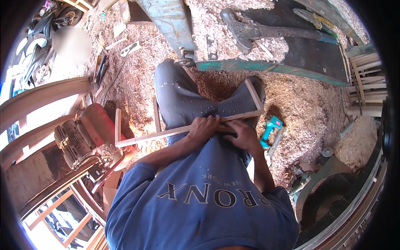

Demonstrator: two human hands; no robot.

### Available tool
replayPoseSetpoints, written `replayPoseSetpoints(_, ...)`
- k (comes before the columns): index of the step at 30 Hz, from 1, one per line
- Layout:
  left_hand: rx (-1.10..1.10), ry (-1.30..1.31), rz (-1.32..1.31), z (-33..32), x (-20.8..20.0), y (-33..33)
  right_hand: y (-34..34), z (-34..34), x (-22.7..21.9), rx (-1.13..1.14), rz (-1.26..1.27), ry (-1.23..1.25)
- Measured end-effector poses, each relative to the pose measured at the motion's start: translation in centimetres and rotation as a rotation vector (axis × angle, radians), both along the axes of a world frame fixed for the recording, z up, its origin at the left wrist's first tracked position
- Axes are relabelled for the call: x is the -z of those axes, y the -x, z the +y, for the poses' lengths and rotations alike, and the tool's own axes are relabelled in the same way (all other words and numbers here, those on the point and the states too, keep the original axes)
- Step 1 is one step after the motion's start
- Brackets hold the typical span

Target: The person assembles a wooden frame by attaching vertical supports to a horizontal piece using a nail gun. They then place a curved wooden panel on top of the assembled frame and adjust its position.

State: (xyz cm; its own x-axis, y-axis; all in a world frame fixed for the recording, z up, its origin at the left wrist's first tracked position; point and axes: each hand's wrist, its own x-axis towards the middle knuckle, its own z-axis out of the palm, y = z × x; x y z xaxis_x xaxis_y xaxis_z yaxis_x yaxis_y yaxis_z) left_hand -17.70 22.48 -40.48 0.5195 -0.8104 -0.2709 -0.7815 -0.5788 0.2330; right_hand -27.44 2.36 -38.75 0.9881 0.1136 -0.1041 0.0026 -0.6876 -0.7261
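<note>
Across my lap lies a light wooden frame, a long thin strip with short pieces standing off it at both ends and near the left part. My left hand is closed round the middle of the long strip. Just beside it, my right hand bends over the same strip, its fingers curled against the wood and partly hidden. By my right knee a teal nail gun lies on the shavings, apart from both hands.
Wood shavings cover the floor. Ahead, a dark green-edged bench bears a hammer and pliers. A red air compressor stands at left, a green machine at lower right. Wooden strips are stacked far right.
</note>
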Motion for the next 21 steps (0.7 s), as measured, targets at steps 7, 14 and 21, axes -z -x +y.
replayPoseSetpoints(7, -0.173, 0.123, 0.206, 3.3, -3.2, 0.4, 2.2, 0.3, -0.1, 0.051, 0.392, 0.057)
replayPoseSetpoints(14, -0.283, 0.051, 0.231, 3.1, -1.8, 0.3, 1.0, -9.0, -5.8, 0.606, 0.583, 0.093)
replayPoseSetpoints(21, 0.012, 0.485, -0.154, 3.5, 1.4, 1.6, -4.8, 1.7, 2.1, 0.349, 0.267, -0.365)
